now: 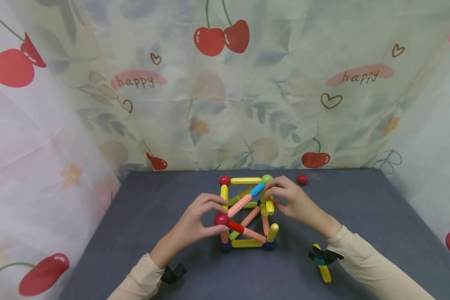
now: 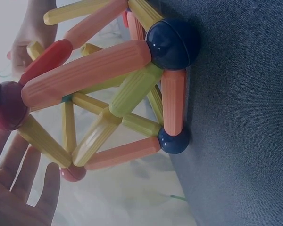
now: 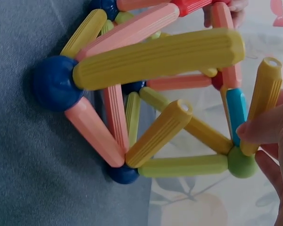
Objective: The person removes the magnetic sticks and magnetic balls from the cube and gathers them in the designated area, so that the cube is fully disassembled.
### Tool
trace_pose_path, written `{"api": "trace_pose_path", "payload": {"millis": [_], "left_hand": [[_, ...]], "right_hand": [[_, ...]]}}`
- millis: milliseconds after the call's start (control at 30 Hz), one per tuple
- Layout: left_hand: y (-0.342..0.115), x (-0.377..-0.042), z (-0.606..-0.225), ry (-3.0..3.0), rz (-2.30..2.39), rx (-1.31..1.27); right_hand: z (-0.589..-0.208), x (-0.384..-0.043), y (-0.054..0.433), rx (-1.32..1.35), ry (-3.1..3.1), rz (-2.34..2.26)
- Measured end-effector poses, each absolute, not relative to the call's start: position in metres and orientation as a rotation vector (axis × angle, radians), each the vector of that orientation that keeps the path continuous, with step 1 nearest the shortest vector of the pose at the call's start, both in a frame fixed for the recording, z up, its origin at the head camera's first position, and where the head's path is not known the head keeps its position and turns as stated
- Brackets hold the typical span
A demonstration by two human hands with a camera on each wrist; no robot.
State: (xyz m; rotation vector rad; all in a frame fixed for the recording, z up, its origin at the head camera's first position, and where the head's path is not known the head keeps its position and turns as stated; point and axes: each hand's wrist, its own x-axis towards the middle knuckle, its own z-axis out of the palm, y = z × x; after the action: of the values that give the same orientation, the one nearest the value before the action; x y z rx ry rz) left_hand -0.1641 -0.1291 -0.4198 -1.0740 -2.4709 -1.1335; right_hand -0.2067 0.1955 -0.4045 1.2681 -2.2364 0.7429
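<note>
On a dark bench [image 1: 153, 237], a rod-and-ball frame [image 1: 240, 205] stands midway between the side edges, the left hand [image 1: 200, 216] pinching its red corner ball [image 1: 221, 219], the right hand [image 1: 290, 200] a yellow rod [image 3: 269, 77]. A loose rod [image 1: 325, 273] lies nearer the right edge, a loose ball [image 1: 302, 179] by the far one.

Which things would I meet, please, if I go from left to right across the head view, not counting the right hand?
Left hand → held red ball → blue stick → green ball → loose red ball → loose yellow stick.
</note>
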Motion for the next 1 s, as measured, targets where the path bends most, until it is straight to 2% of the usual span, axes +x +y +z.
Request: {"api": "trace_pose_path", "payload": {"millis": [433,800,1000], "left_hand": [[-0.128,-0.164,-0.420,-2.454,-1.136,-1.090],[-0.128,-0.164,-0.421,-2.455,-1.135,-1.089],[-0.129,-0.164,-0.421,-2.441,-1.130,-1.094]], "right_hand": [[-0.411,-0.196,0.202,1.135,-2.288,0.813],[-0.437,-0.162,0.215,0.933,-2.485,1.673],[-0.453,-0.154,0.219,0.962,-2.533,2.000]]}}
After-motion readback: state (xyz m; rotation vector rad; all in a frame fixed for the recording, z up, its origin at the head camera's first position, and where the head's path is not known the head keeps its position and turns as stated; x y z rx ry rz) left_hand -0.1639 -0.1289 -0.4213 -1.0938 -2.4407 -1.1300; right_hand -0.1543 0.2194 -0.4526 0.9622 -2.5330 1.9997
